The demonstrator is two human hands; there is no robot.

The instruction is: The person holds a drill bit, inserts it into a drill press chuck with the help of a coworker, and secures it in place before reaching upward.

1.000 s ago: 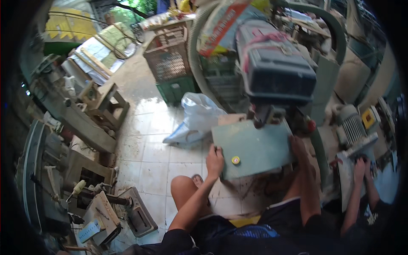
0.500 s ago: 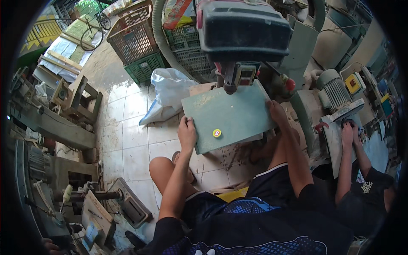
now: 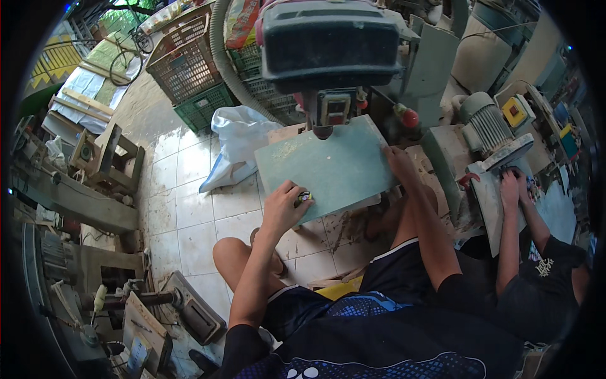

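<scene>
Across the work spot below a drill press (image 3: 331,54) lies a flat grey-green board (image 3: 334,167), slightly tilted in view. My left hand (image 3: 284,205) is over the board's near left part, fingers closed on a small round disc (image 3: 305,196) with yellow on it, mostly covered by the fingers. My right hand (image 3: 398,164) grips the board's right edge; some of its fingers are hidden. The press's chuck (image 3: 322,131) sits just above the board's far edge.
A red-knobbed lever (image 3: 409,118) sticks out right of the press. Further right, a co-worker's hands (image 3: 512,186) work at a motor-driven machine (image 3: 489,123). A white plastic bag (image 3: 233,142), stacked crates (image 3: 183,60) and a hose (image 3: 221,63) stand left and behind.
My left hand has left the board's left edge and moved in over it, taking hold of the round disc that lay there. My right hand stays at the right edge.
</scene>
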